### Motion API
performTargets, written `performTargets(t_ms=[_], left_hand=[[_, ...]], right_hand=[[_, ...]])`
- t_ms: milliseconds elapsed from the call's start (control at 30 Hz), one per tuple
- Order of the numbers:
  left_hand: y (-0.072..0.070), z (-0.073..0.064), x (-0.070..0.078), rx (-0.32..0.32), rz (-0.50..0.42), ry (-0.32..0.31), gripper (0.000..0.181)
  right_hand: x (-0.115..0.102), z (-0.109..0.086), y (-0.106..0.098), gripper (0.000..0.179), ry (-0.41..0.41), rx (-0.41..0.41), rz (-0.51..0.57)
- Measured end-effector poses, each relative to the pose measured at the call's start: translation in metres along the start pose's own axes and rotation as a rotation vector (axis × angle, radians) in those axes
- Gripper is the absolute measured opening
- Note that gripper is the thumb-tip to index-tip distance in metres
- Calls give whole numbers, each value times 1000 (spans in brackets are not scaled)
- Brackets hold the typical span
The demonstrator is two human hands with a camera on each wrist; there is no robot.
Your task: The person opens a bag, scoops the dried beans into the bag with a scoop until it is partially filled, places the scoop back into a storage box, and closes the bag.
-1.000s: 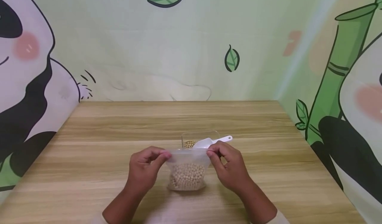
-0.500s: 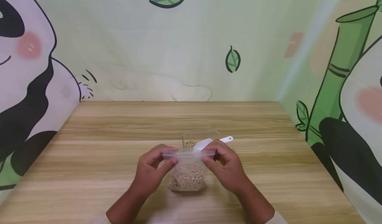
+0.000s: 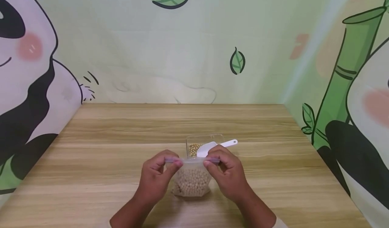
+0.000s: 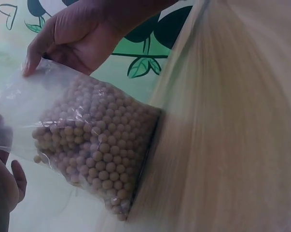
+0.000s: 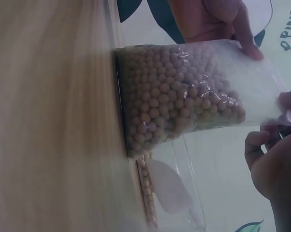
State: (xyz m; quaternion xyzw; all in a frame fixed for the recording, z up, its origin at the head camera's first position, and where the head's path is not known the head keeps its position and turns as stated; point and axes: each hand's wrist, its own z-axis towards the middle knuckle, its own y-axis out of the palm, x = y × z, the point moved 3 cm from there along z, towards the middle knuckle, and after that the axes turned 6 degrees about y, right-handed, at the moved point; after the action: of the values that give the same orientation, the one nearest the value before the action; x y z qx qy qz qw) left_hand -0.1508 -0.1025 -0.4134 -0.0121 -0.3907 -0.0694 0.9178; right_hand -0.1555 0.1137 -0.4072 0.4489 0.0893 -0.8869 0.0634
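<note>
A clear zip bag (image 3: 192, 182) of round tan beans stands upright on the table, its lower part filled. My left hand (image 3: 156, 177) pinches the bag's top strip near the left end, thumb in front and fingers behind. My right hand (image 3: 229, 175) pinches the same strip near the right end. Both thumbs point inward, with a short stretch of strip showing between them. The left wrist view shows the bag (image 4: 97, 140) from the side, its upper part unfilled and stretched between the hands. In the right wrist view the bag's base (image 5: 140, 96) meets the table.
Just behind the bag is a clear box (image 3: 186, 141) with some beans (image 3: 193, 149) in it. A white scoop (image 3: 206, 148) lies in it, handle sticking out to the right, partly hidden by my right hand. A panda-printed wall (image 3: 136, 52) borders the wooden table (image 3: 106, 160).
Both hands have shifted inward along the bag's top strip, so the thumbs are closer together. The strip has dropped slightly. The bag's base, box and scoop stay in place.
</note>
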Motion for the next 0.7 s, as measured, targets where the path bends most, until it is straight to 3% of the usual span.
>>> performTargets(t_ms=[133,233,333,433,700], left_hand=[[1,-1,0,-11,-49,-130,5],[3,-4,-2,-22,-108,-256,18],[6,-6,-4,-45,-147,-322,25],[10,-7,-6,-68,-156,-317,20],[14,-6,-3,-59,-136,-159,8]], right_hand=[[1,0,0,15,50,-23,45],[1,0,0,10,100,-52,95],[0,0,2,7,130,-78,114],[-1,-1,4,6,131,-84,97],[-6,-4,9,11,86,-29,-8]])
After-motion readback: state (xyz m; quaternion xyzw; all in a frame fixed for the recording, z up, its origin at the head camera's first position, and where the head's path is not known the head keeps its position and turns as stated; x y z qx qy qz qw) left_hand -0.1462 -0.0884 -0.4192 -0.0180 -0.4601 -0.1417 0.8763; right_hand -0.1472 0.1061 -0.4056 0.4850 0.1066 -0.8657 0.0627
